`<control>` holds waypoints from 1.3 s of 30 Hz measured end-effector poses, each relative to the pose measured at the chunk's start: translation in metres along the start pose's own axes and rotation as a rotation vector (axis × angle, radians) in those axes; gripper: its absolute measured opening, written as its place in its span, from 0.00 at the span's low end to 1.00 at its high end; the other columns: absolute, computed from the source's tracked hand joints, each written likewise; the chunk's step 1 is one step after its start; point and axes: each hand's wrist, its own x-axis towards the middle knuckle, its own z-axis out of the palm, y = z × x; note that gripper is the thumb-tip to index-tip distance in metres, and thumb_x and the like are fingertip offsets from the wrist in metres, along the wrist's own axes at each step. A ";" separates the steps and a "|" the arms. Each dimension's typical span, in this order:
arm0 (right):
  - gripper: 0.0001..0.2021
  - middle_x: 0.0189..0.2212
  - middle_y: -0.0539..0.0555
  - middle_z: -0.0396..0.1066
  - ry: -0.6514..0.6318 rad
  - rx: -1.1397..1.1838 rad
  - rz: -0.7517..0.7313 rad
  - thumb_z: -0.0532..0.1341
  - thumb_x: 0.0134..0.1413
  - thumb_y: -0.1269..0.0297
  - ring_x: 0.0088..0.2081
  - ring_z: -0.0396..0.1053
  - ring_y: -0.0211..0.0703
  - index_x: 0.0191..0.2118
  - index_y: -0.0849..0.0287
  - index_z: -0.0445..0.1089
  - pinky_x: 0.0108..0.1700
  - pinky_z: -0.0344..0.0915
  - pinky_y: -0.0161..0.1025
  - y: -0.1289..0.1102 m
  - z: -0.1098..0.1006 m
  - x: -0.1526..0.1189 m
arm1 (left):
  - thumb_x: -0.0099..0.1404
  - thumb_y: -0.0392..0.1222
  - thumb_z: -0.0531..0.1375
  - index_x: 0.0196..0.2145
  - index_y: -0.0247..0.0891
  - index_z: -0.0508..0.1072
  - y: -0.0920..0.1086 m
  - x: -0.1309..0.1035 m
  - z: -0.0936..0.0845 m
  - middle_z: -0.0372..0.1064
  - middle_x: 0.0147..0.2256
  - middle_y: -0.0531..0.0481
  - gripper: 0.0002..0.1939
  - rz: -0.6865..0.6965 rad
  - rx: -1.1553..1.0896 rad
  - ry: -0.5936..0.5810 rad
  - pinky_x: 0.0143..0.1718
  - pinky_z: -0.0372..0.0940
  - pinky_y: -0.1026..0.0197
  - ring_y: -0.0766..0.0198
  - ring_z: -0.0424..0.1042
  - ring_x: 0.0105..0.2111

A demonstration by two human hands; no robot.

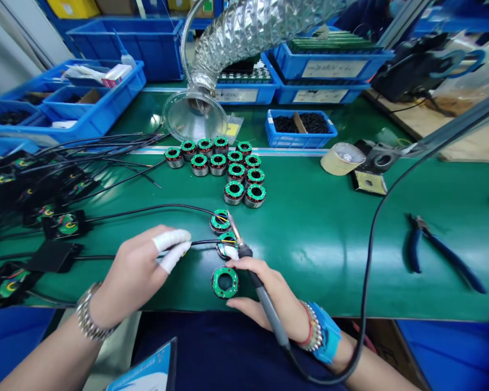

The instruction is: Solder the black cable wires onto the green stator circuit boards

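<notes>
My left hand (142, 271), with white covers on its fingertips, pinches a black cable (206, 241). The cable's thin coloured wires reach a ring-shaped motor stator with a green circuit board (227, 237), partly hidden by my right hand's covered fingertip. My right hand (273, 293) is closed round a soldering iron (264, 307), its metal tip pointing up and away beside the farther stator (219, 221), where another black cable (158, 207) ends. Nearest me, a third stator (214, 282) lies between the thumb and forefinger of my right hand; whether they touch it I cannot tell.
Several more stators (233, 191) stand grouped behind, below a fume extractor hood (195, 117). Cabled parts (67, 222) lie at left. On the right are blue-handled cutters (452, 258), a tape roll (342, 159) and a soldering stand (370, 182). The iron's cord (369, 271) loops over my right forearm.
</notes>
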 end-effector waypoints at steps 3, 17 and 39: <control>0.23 0.43 0.56 0.72 0.015 -0.048 0.006 0.63 0.49 0.69 0.44 0.72 0.45 0.51 0.55 0.58 0.43 0.71 0.38 0.001 -0.001 0.001 | 0.67 0.43 0.53 0.43 0.37 0.70 -0.001 -0.033 0.014 0.72 0.36 0.46 0.11 -0.061 0.210 -0.063 0.35 0.66 0.61 0.60 0.72 0.34; 0.22 0.42 0.57 0.72 0.068 -0.145 0.005 0.64 0.48 0.67 0.42 0.72 0.45 0.50 0.56 0.59 0.43 0.71 0.40 0.003 -0.005 0.003 | 0.66 0.36 0.55 0.38 0.39 0.67 0.032 -0.037 0.021 0.71 0.33 0.51 0.03 -0.068 -0.239 0.034 0.33 0.66 0.68 0.68 0.71 0.31; 0.13 0.30 0.49 0.74 0.288 -0.132 -0.079 0.63 0.50 0.70 0.28 0.73 0.36 0.43 0.54 0.65 0.31 0.70 0.30 -0.025 -0.006 0.017 | 0.64 0.34 0.56 0.40 0.35 0.72 0.038 -0.010 0.036 0.71 0.27 0.49 0.08 0.167 -0.295 0.071 0.28 0.65 0.67 0.68 0.69 0.25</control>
